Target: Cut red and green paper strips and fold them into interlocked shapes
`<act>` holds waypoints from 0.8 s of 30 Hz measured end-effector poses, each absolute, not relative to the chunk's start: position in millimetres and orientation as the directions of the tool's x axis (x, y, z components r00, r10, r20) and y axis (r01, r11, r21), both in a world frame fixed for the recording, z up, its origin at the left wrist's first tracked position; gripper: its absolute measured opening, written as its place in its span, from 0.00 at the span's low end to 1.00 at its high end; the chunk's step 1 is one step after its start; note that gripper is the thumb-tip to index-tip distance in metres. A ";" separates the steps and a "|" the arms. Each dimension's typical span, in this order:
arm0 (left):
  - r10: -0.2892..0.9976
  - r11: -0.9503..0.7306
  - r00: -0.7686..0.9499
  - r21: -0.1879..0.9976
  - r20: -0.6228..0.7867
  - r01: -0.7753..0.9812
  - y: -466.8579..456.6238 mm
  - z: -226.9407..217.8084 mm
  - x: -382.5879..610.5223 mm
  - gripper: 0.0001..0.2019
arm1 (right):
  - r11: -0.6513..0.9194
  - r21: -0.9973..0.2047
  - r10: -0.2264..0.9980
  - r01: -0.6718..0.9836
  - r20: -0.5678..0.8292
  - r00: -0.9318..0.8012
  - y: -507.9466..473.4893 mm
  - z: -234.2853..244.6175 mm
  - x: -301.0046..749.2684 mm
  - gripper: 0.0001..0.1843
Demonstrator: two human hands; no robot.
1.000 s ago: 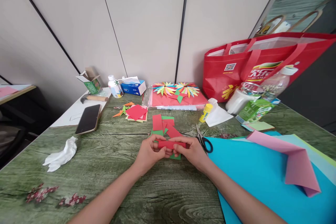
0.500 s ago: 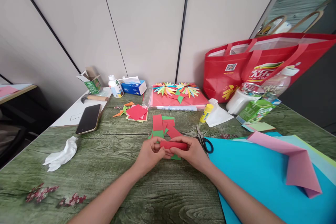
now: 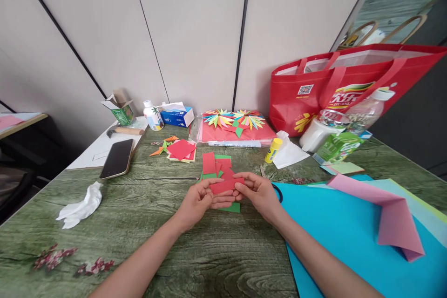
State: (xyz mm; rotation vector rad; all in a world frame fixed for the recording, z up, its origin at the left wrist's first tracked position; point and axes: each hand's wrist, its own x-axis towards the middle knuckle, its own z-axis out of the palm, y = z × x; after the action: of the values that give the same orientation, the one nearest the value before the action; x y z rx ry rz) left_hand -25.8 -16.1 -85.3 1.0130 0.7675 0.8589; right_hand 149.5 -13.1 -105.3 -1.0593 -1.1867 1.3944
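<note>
Between my two hands is a narrow folded strip of red paper (image 3: 226,186), raised a little above the table. My left hand (image 3: 199,200) holds its left end, with some fingers stretched out beneath it. The right end is pinched between the thumb and fingers of my right hand (image 3: 257,193). Just beyond lie red paper pieces (image 3: 209,163) and green paper pieces (image 3: 223,157), loosely overlapping. A green piece (image 3: 233,207) shows below my fingers. Scissors (image 3: 277,193) lie beside my right hand, partly hidden by it.
A yellow glue stick (image 3: 273,150) stands behind the scissors. Large blue paper (image 3: 321,223) with a folded pink sheet (image 3: 399,223) covers the right side. Leftward are a phone (image 3: 118,159), a hammer (image 3: 125,131) and a crumpled tissue (image 3: 82,207). A red bag (image 3: 289,98) stands at the back right.
The red strip has tilted, its right end now higher. My left fingers have straightened out under it, and my right hand has moved slightly up, covering more of the scissors.
</note>
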 end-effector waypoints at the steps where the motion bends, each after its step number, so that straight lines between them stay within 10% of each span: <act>1: 0.880 0.278 0.453 0.927 -0.142 -0.250 -15.3 -85.5 -26.0 0.17 | -0.054 -0.985 0.990 -0.164 -0.031 -0.137 -13.2 -104.0 149.4 0.22; 6: 0.941 0.195 0.315 0.958 -0.122 -0.212 -9.1 -86.4 -30.2 0.18 | -0.022 -0.988 0.998 -0.151 -0.013 -0.063 -12.5 -104.1 149.4 0.21; 10: 0.965 0.119 0.255 0.975 -0.068 -0.190 -7.3 -87.5 -35.4 0.20 | 0.186 -0.959 0.969 0.212 0.214 0.120 -9.0 -113.2 154.7 0.15; 18: 0.940 -0.234 0.315 0.919 0.131 0.317 -15.4 -88.6 -31.5 0.14 | 0.437 -0.350 0.871 0.829 0.396 -0.292 -13.6 -126.7 150.5 0.14; 24: 0.943 -0.333 0.206 0.800 0.263 0.500 -9.7 -100.5 -30.5 0.14 | 0.459 -0.260 0.843 0.850 0.430 -0.323 -14.0 -123.9 150.0 0.09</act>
State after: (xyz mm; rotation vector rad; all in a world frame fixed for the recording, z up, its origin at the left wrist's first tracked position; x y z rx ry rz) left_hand -30.5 -9.7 -100.5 1.9239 1.3352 1.0224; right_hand 150.0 -14.0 -123.9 -1.4087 -2.2028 -0.0181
